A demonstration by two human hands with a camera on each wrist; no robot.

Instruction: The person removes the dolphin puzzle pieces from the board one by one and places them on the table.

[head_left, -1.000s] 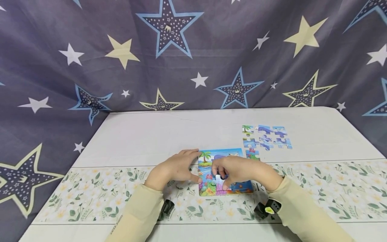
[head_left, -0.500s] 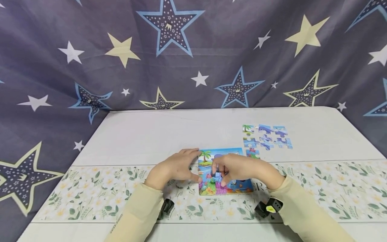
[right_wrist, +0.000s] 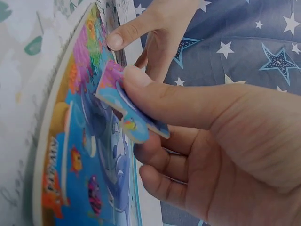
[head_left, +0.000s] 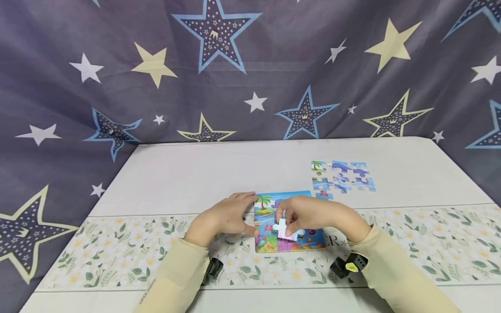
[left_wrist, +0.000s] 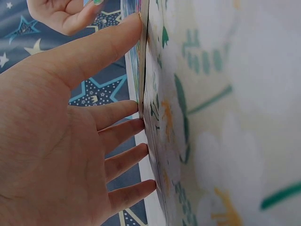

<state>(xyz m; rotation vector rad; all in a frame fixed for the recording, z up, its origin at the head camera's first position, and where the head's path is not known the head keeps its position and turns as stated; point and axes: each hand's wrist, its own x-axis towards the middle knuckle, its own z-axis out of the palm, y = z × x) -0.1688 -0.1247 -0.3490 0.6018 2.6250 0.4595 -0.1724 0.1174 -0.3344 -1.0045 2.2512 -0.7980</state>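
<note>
A jigsaw puzzle piece (right_wrist: 112, 92), pink and purple at one end and blue with a small fish on its knob, is pinched by my right hand (head_left: 313, 214) between thumb and fingers. It tilts just over the sea-scene puzzle board (head_left: 263, 243); whether its lower edge touches the board cannot be told. At the board's left edge, my left hand (head_left: 225, 217) has its fingers spread, with thumb and fingertips against the rim in the left wrist view. The right hand covers part of the board's middle and right side in the head view.
Several loose puzzle pieces (head_left: 340, 167) lie behind and to the right of the board, one partly behind my right hand. A white tablecloth (head_left: 219, 169) with a floral band (head_left: 156, 248) covers the table. A star-patterned curtain (head_left: 250, 52) hangs behind it.
The pinched piece has tilted up from the board and now stands out against it. My right hand has shifted slightly, while my left hand stays at the board's left edge.
</note>
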